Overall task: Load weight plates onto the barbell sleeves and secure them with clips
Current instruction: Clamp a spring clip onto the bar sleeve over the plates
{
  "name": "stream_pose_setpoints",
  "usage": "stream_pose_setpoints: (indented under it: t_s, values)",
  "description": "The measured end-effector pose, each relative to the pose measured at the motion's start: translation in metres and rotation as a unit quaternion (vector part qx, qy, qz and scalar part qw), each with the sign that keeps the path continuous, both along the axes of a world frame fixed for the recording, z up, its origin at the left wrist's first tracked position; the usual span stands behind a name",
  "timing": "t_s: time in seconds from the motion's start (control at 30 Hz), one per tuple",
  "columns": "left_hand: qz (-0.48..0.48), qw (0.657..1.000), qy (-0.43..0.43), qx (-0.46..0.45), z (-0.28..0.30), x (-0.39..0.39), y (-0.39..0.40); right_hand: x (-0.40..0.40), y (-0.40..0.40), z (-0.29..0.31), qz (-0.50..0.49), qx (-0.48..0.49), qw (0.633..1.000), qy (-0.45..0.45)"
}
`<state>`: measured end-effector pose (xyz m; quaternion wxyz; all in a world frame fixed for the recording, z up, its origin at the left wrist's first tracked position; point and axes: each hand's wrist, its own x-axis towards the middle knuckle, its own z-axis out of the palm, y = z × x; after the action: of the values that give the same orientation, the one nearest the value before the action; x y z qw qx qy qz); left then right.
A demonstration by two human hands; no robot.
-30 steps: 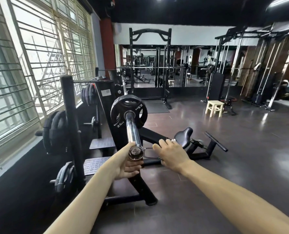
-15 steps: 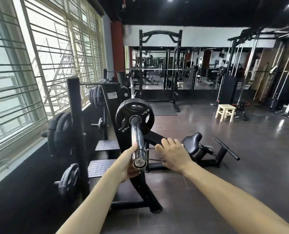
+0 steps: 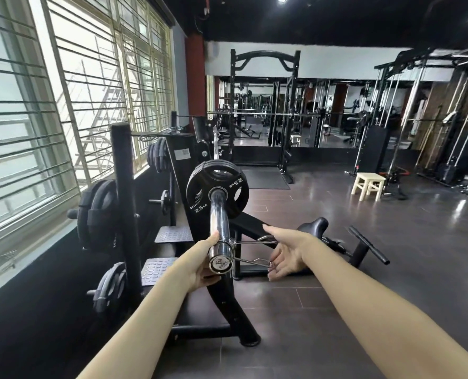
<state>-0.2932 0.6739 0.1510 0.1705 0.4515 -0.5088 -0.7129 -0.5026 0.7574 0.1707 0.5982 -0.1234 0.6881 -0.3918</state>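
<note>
The left hand [image 3: 200, 265] wraps its grip around the end of the chrome barbell sleeve [image 3: 219, 228]. A 2.5 kg weight plate [image 3: 217, 193] sits far up the sleeve. The right hand [image 3: 284, 250], fingers spread open, touches the handles of the spring clip [image 3: 250, 251] at the sleeve's tip.

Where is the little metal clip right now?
The clip is at the near end of the barbell sleeve, mid-frame, its handles sticking out toward the right hand. The left hand grips the sleeve's other side.
</note>
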Motion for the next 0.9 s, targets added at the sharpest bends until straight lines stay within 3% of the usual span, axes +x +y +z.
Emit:
stream_pose_setpoints:
  t_s: [0.13, 0.3, 0.37, 0.47, 0.9]
  values:
    - [-0.001, 1.000, 0.001, -0.009, -0.005, -0.001, -0.002, -0.008, 0.001, -0.005, 0.052, 0.002, 0.998, 0.027]
    - [-0.034, 0.998, -0.032, -0.037, -0.008, 0.005, -0.007, -0.008, -0.005, -0.014, 0.047, 0.036, 0.991, 0.118]
    - [-0.075, 0.994, -0.067, -0.047, -0.007, 0.008, -0.008, -0.006, -0.006, -0.012, 0.043, 0.039, 0.990, 0.130]
    - [-0.074, 0.995, -0.048, -0.039, -0.007, 0.008, -0.012, -0.004, -0.009, -0.011, 0.038, 0.031, 0.990, 0.132]
    - [-0.059, 0.998, 0.034, -0.003, -0.017, -0.032, -0.081, -0.016, -0.071, -0.014, -0.154, -0.037, 0.969, 0.192]
